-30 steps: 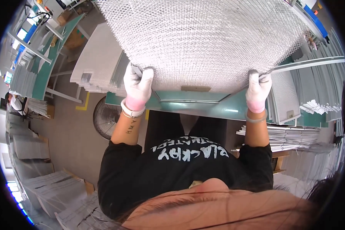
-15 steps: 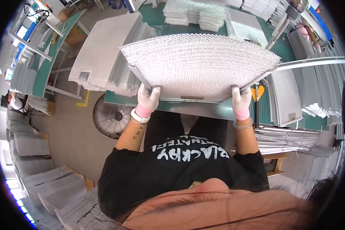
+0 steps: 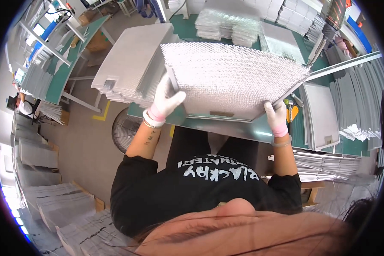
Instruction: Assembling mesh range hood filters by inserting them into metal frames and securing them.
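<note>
A rectangular panel of silvery metal mesh (image 3: 232, 81) was held between both gloved hands above the near edge of a green workbench (image 3: 187, 30), tilted so that its broad meshed face showed and its near edge dipped toward the person. The left hand (image 3: 165, 101) gripped the panel's near left corner, thumb laid across the mesh face and the other fingers wrapped behind, out of sight. The right hand (image 3: 276, 117) clasped the near right edge, fingers curled over the rim, with the fingertips hidden under the frame. The panel covered whatever lay on the bench directly beneath it, and its underside could not be seen. Just beyond the left hand sat a stack of flat mesh panels (image 3: 130, 64), overhanging the bench end. Beyond the panel, further loose mesh sheets (image 3: 230, 23) were piled on the bench. To the right of the right hand lay another stack of framed panels (image 3: 322, 115), and past it rows of upright sheets (image 3: 356, 102) bent by the lens. Below the left hand a round fan (image 3: 124, 133) stood on the grey floor, partly cut off by the forearm. More stacks (image 3: 64, 205) blurred toward the picture's rim.
</note>
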Tool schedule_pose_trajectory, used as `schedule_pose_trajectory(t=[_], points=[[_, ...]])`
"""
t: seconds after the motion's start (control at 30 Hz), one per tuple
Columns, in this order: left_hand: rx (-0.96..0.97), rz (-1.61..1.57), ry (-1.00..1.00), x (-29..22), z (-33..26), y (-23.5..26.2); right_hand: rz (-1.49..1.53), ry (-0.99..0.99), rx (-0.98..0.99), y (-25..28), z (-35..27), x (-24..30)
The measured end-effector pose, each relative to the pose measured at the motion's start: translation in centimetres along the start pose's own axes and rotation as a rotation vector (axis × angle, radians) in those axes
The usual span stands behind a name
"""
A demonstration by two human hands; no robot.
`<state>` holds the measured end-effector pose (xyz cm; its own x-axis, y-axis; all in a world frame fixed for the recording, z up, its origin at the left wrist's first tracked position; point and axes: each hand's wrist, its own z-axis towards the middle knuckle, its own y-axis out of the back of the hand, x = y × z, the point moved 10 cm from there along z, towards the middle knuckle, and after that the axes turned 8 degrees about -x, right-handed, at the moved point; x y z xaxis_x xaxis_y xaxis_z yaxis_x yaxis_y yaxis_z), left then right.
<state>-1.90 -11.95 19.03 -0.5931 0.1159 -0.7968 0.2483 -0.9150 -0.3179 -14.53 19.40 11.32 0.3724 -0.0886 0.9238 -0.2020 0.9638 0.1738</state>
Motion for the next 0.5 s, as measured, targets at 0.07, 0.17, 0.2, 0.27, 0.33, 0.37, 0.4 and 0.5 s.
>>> schedule_pose_trajectory(t=[0.07, 0.17, 0.2, 0.27, 0.33, 0.37, 0.4, 0.5], points=[[-0.04, 0.001, -0.033, -1.0, 2.2, 1.2, 0.042, 0.008, 0.023, -0.4, 0.3, 0.4], [-0.113, -0.003, -0.048, -1.4, 3.7, 0.8, 0.076, 0.002, 0.05, 0.2, 0.6, 0.8], [-0.13, -0.044, -0.055, -1.3, 3.9, 0.6, 0.082, -0.002, 0.067, 0.2, 0.7, 1.1], [-0.137, -0.094, -0.077, -1.1, 4.0, 0.4, 0.252, 0.138, -0.026, 1.5, 1.5, 3.8], [-0.178, -0.086, -0.134, -1.8, 3.8, 0.5, 0.248, 0.193, -0.145, 2.8, 2.7, 6.9], [-0.176, -0.088, -0.134, -1.8, 3.6, 0.7, 0.255, 0.182, -0.227, 2.9, 3.0, 8.5], [-0.187, 0.089, -0.226, -2.5, 3.5, 0.9, 0.242, 0.184, -0.241, 2.7, 3.0, 9.5], [-0.213, 0.246, -0.326, -3.7, 2.5, 0.9, 0.097, 0.154, -0.364, 3.3, 3.1, 9.2]])
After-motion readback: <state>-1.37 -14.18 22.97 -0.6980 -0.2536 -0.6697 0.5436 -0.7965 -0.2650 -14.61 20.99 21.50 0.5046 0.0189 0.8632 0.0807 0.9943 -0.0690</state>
